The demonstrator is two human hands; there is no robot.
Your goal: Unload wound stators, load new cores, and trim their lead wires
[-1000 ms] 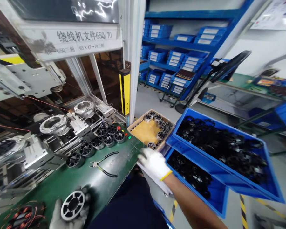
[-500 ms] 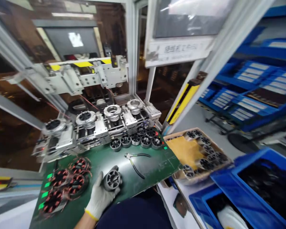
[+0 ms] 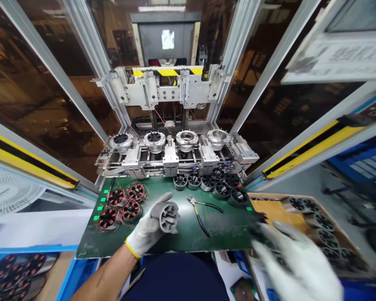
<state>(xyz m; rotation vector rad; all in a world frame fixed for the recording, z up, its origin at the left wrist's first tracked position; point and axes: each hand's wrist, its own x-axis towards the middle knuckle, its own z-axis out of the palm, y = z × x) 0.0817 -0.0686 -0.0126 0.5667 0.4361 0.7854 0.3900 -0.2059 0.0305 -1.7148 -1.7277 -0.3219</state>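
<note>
My left hand (image 3: 146, 232), in a white glove with a yellow cuff, grips a grey motor stator core (image 3: 168, 218) above the front of the green table mat. The core's slotted open end is tilted towards me. On the right, my gloved right hand (image 3: 303, 261) is smeared by motion beside the table's right edge. Its fingers close round a dark part (image 3: 257, 225) whose exact shape is blurred. Cutting pliers (image 3: 203, 211) with black and yellow handles lie open on the mat, to the right of the core.
Copper-wound stators (image 3: 130, 210) sit at the mat's left. Several black-lined stator cores (image 3: 221, 190) stand at the back right. A winding machine's round fixtures (image 3: 187, 140) line the back. A cardboard box (image 3: 269, 196) of cores is right; a blue bin (image 3: 69, 267) is lower left.
My view has swung left and come level. My right hand has risen from the blue bin at lower right with a dark part. The left hand still holds the stator core, now raised and tilted.
</note>
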